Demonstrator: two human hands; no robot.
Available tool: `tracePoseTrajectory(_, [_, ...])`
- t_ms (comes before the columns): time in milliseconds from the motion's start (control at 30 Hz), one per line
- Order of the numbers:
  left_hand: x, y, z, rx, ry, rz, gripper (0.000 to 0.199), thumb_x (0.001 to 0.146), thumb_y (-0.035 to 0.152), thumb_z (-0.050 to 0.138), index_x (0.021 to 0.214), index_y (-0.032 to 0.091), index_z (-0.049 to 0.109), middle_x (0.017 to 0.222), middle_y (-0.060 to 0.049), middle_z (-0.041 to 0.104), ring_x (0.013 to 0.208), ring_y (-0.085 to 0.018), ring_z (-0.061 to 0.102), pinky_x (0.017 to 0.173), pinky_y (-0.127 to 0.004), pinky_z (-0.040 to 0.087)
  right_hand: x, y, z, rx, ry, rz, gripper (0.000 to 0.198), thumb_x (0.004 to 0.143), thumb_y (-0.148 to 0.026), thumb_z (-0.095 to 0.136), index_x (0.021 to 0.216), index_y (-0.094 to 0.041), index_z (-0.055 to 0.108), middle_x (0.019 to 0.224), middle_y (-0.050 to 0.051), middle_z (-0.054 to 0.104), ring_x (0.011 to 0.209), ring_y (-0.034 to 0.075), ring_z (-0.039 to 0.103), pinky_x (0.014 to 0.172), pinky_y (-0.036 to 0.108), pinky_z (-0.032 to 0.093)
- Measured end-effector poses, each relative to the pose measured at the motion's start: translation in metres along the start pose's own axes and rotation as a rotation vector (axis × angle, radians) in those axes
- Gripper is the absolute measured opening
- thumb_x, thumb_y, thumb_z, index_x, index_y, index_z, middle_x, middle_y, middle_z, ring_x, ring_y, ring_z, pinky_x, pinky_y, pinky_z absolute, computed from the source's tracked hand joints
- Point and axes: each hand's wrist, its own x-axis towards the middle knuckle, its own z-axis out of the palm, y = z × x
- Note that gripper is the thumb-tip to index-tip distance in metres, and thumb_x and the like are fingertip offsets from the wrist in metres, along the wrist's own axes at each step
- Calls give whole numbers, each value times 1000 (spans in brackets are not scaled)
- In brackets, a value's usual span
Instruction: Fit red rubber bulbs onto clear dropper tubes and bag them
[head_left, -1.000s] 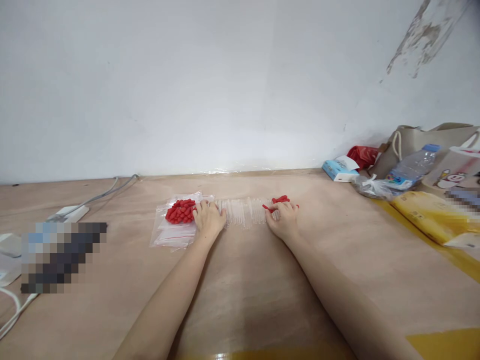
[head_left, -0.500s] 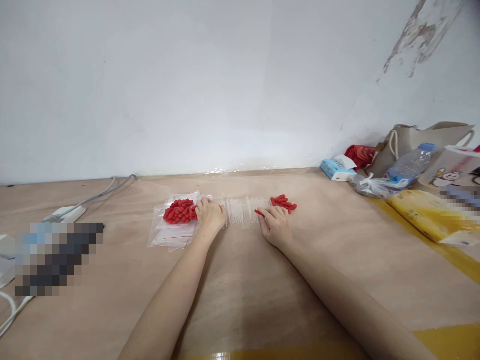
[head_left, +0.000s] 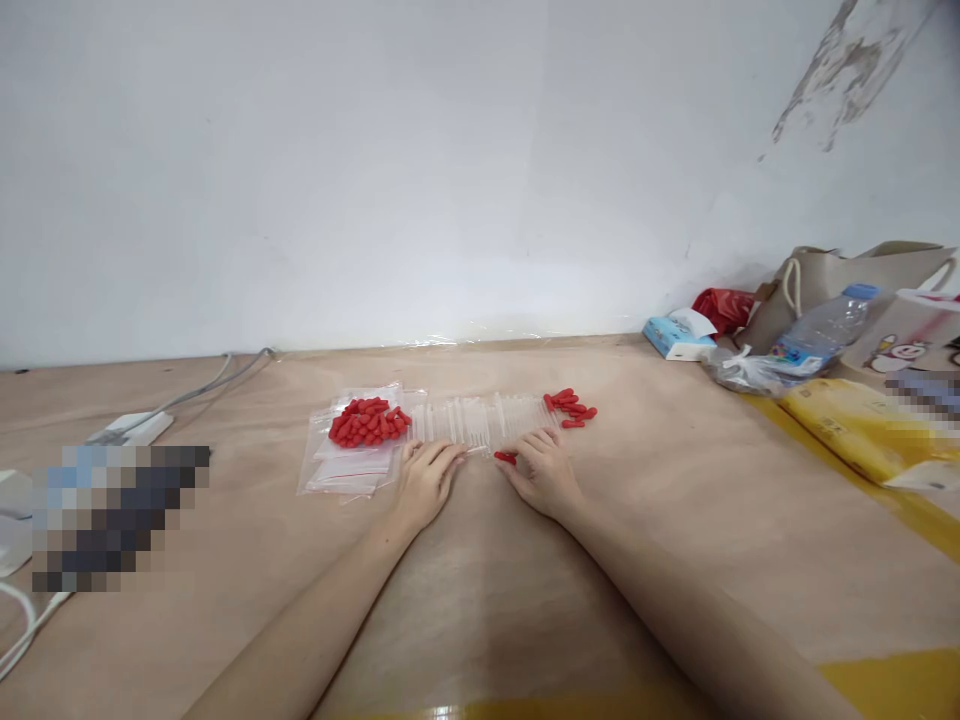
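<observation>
My left hand (head_left: 429, 478) pinches a thin clear tube (head_left: 477, 449), whose free end points right. Facing it across a small gap, my right hand (head_left: 543, 472) holds a small red rubber bulb (head_left: 505, 457) between thumb and fingertips. Just beyond both hands lies a row of clear thin tubes (head_left: 466, 412), side by side. A heap of red bulbs (head_left: 367, 422) rests on clear plastic zip bags (head_left: 349, 478) to the left. Past my right hand is a smaller group of red pieces (head_left: 571, 406).
A tissue box (head_left: 679, 338), a plastic bottle (head_left: 832, 325), a tan bag (head_left: 870, 270) and a yellow packet (head_left: 862, 425) crowd the right side. Cables (head_left: 202, 388) and a white power strip (head_left: 139, 428) lie at the left. A wall (head_left: 450, 180) bounds the back of the table.
My left hand has come nearer from the tube row and now holds a tube. My right hand has moved nearer and slightly left with the red bulb.
</observation>
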Motion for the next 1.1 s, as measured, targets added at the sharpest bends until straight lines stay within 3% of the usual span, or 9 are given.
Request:
tracePoseTrajectory(133, [1,0,1,-4,-24,-4,17,87,22,44,94,21,60,92,-4,66,82,-16,58,78,-34,30,0,4,0,7,-4,24,12,81,-30,54,84,-20,61,73,2,61,75,16,52,80,33,31])
tracePoseTrajectory(500, [0,1,0,7,-83,68,23,88,20,41,99,23,61,89,-4,65,81,-16,56,75,-33,33,1,3,-1,52,-9,-70,12,83,-26,51,88,-22,61,79,2,61,75,14,53,82,34,33])
tracePoseTrajectory(633, [0,1,0,15,-44,21,21,87,22,43,95,21,62,90,-4,66,82,-17,57,75,-33,34,1,4,1,91,22,-57,12,84,-23,48,89,-21,59,80,2,61,76,14,54,87,36,33])
tracePoseTrajectory(1100, [-1,-2,2,-53,-68,124,27,87,15,39,102,21,60,88,-4,66,76,-14,59,80,-34,35,-1,4,3,216,-4,-111,13,84,-21,47,89,-20,58,80,5,61,75,15,54,71,31,44])
